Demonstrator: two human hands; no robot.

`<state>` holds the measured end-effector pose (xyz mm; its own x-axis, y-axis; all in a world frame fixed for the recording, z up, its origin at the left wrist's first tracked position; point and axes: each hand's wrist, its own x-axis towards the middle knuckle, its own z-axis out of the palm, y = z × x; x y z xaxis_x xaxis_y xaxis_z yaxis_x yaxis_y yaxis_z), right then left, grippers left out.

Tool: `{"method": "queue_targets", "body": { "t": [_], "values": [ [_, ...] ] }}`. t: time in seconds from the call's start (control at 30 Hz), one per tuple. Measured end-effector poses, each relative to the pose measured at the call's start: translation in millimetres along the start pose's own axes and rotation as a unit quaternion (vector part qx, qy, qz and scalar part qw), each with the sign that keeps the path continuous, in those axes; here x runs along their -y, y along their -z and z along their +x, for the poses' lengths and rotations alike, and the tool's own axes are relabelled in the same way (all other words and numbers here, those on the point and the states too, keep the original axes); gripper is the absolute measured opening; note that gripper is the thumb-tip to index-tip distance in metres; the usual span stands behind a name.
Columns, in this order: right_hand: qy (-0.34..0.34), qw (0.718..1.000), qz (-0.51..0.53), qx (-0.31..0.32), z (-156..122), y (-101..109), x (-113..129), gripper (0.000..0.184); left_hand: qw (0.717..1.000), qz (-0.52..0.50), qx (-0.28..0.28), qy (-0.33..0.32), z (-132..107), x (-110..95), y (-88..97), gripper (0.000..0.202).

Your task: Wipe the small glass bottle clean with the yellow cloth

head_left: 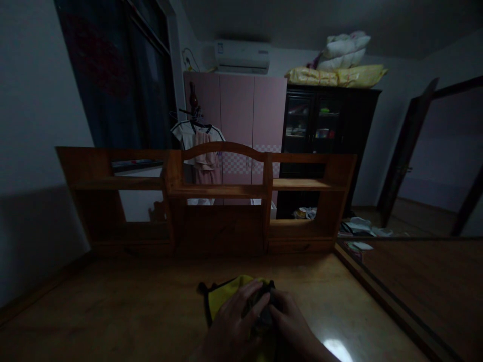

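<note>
A yellow cloth item with black edging (222,297), which looks like a small bag, lies on the wooden surface just in front of me. My left hand (238,318) reaches over it with fingers bent around a dark, slightly shiny object (266,315). From the other side my right hand (290,318) closes on that same object, thumb and fingers pressed together. The fingertips of both hands nearly meet there. Dim light and the hands hide most of the dark object, so its kind cannot be made out.
The pale wooden surface (143,301) ends at a raised edge (377,296) on the right. Beyond it stands a wooden shelf unit (219,191). Further back are a pink wardrobe (237,110), a black cabinet (362,120) and a door (403,151). Light glares near my right forearm.
</note>
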<state>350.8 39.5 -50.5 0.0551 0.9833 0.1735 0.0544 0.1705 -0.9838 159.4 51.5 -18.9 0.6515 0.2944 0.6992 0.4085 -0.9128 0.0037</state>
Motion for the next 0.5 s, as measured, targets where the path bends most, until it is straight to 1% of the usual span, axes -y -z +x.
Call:
{"method": "queue_targets", "body": {
  "t": [0.13, 0.37, 0.5],
  "values": [
    [-0.013, 1.000, 0.005, -0.011, -0.2, 1.8, 1.9, 0.037, 1.000, -0.003, 0.003, -0.011, 0.0, 0.9, -0.4, 0.064],
    [-0.020, 1.000, -0.001, -0.012, -2.4, 0.7, 14.6, 0.025, 1.000, 0.016, -0.001, -0.018, -2.1, 2.8, -2.1, 0.062],
    [-0.012, 1.000, 0.015, 0.024, -1.7, -1.2, 19.5, 0.021, 1.000, 0.018, -0.002, -0.020, -2.1, 2.4, -2.5, 0.060]
  ]
}}
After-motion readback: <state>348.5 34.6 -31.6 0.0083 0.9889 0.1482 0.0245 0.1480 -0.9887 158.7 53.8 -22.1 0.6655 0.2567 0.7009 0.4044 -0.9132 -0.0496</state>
